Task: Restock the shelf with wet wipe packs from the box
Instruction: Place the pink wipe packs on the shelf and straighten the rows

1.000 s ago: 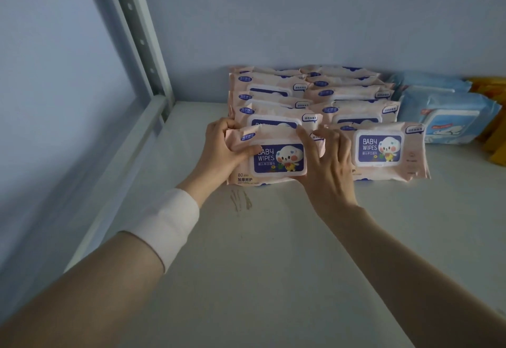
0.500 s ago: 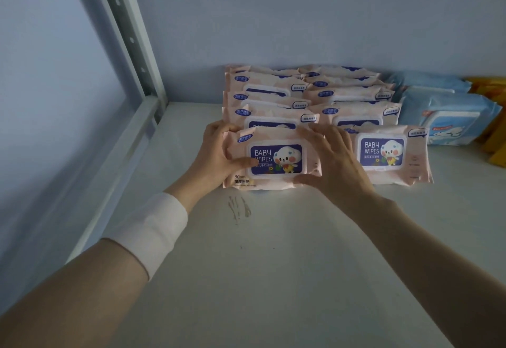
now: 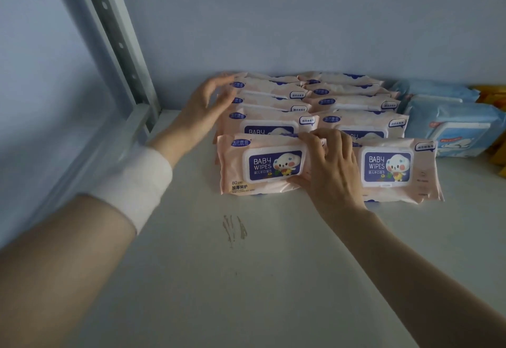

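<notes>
A pink baby wipes pack (image 3: 262, 165) leans at the front of the left row on the white shelf (image 3: 246, 279). My right hand (image 3: 328, 167) grips its right end, fingers over the top edge and thumb under the lid. My left hand (image 3: 208, 104) hovers, blurred, with fingers spread beside the left ends of the stacked pink packs (image 3: 268, 95) behind. A second front pink pack (image 3: 394, 169) stands to the right, with more pink packs (image 3: 356, 101) behind it.
Blue wipe packs (image 3: 460, 128) lie at the right, with yellow packs (image 3: 492, 95) at the far right edge. A grey metal upright (image 3: 120, 46) and side rail bound the shelf on the left. A brown smudge (image 3: 235, 230) marks the shelf front.
My left hand has let go of the front pack's left end and risen back toward the rear packs. My right hand stays on the pack, which now rests against the row.
</notes>
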`<state>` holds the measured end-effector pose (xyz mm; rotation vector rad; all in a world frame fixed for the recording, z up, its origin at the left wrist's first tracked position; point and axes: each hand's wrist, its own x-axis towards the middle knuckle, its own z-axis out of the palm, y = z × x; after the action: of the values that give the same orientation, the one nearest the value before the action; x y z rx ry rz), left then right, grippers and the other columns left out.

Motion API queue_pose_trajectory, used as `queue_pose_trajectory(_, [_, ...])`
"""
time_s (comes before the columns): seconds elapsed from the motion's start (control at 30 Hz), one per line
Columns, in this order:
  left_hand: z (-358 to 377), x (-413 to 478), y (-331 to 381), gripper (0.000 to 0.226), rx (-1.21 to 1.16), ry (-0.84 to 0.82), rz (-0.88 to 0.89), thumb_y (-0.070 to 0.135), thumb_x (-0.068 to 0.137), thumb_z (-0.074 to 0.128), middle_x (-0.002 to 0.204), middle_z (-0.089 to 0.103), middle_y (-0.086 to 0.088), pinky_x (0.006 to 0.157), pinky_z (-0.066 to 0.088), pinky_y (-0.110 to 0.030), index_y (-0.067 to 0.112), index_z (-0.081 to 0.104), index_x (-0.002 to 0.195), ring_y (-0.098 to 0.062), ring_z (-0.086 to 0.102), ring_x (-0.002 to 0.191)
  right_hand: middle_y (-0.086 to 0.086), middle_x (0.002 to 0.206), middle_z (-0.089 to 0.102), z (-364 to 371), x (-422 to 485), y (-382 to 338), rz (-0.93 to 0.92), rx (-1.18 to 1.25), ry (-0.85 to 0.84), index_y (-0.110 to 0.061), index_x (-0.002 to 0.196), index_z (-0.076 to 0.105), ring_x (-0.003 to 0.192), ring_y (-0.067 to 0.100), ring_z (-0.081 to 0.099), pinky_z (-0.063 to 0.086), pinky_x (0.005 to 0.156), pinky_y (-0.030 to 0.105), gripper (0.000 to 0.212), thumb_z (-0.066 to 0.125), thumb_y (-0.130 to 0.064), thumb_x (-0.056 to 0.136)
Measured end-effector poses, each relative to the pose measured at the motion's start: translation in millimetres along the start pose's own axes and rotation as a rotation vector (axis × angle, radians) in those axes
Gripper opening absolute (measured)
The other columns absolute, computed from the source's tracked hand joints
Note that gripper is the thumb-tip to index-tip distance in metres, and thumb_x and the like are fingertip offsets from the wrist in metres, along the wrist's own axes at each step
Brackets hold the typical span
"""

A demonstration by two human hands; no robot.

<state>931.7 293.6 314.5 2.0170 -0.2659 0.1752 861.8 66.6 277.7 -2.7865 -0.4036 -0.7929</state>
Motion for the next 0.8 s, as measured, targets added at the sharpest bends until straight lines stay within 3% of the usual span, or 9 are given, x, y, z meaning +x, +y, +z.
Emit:
queue_pose_trajectory(0.1, [1,36,8,0.045,0.273,-0.241,0.022,0.039,0.097,0.037,0.145,0.042,-0.004,0.103,0.025,-0.018,0.01,0.052,0.129,-0.015,0.035,0.135,0.027,0.11,0.058,-1,-1,-1,-0.031,-0.067,0.0,-0.011,0.123,0.059,0.098,0.045,0.057,0.051,0.076,0.048,0.087,0.091,-0.026,0.045])
queue_pose_trajectory(0.23, [12,57,9,0.056,0.484,-0.295,0.005,0.039,0.099,0.029,0.137,0.047,-0.011,0.112,0.018,-0.027,-0.004,0.052,0.126,-0.024,0.029,0.139,0.026,0.107,0.06,-1,-2,-1,-0.042,-0.108,0.02,-0.014,0.122,0.062,0.097,0.045,0.059,0.052,0.074,0.049,0.083,0.092,-0.027,0.045])
queue_pose_trajectory(0.33, [11,60,7,0.059,0.41,-0.322,-0.044,0.043,0.099,0.022,0.148,0.036,-0.012,0.115,0.019,-0.029,0.001,0.049,0.131,-0.019,0.029,0.139,0.025,0.107,0.06,1,-4,-2,-0.016,-0.122,0.023,-0.016,0.123,0.062,0.097,0.044,0.059,0.052,0.075,0.048,0.082,0.091,-0.028,0.047])
queue_pose_trajectory(0.47, [10,62,6,0.064,0.375,-0.329,-0.056,0.052,0.094,0.02,0.14,0.048,-0.004,0.098,0.024,-0.019,0.01,0.054,0.129,-0.016,0.042,0.128,0.023,0.104,0.061,4,-4,-5,0.02,-0.162,0.044,-0.017,0.122,0.062,0.094,0.042,0.059,0.053,0.072,0.043,0.081,0.092,-0.024,0.048])
queue_pose_trajectory(0.6, [9,60,10,0.079,0.395,-0.344,-0.004,0.063,0.082,0.02,0.146,0.04,-0.006,0.105,0.023,-0.023,0.01,0.054,0.129,-0.019,0.034,0.136,0.024,0.1,0.063,8,4,-12,0.054,-0.206,0.054,-0.015,0.122,0.062,0.089,0.041,0.061,0.053,0.068,0.041,0.077,0.091,-0.017,0.05])
queue_pose_trajectory(0.67, [12,58,13,0.075,0.447,-0.339,0.049,0.06,0.085,0.024,0.148,0.037,-0.009,0.114,0.019,-0.029,0.006,0.05,0.131,-0.02,0.027,0.14,0.023,0.098,0.064,10,10,-16,0.068,-0.235,0.058,-0.015,0.121,0.063,0.086,0.04,0.062,0.053,0.066,0.039,0.072,0.09,-0.013,0.054])
queue_pose_trajectory(0.73, [8,50,17,0.094,0.515,-0.376,0.067,0.076,0.072,0.022,0.15,0.034,-0.009,0.117,0.015,-0.038,0.009,0.049,0.133,-0.02,0.019,0.143,0.023,0.096,0.064,12,13,-17,0.06,-0.252,0.066,-0.015,0.121,0.063,0.084,0.039,0.062,0.052,0.066,0.038,0.07,0.089,-0.012,0.056])
queue_pose_trajectory(0.8, [0,39,25,0.125,0.564,-0.413,0.029,0.098,0.043,0.02,0.151,0.03,-0.004,0.117,0.015,-0.042,0.019,0.044,0.137,-0.018,0.019,0.142,0.022,0.095,0.064,11,12,-15,0.054,-0.266,0.071,-0.016,0.122,0.062,0.083,0.039,0.062,0.051,0.068,0.038,0.073,0.09,-0.015,0.055])
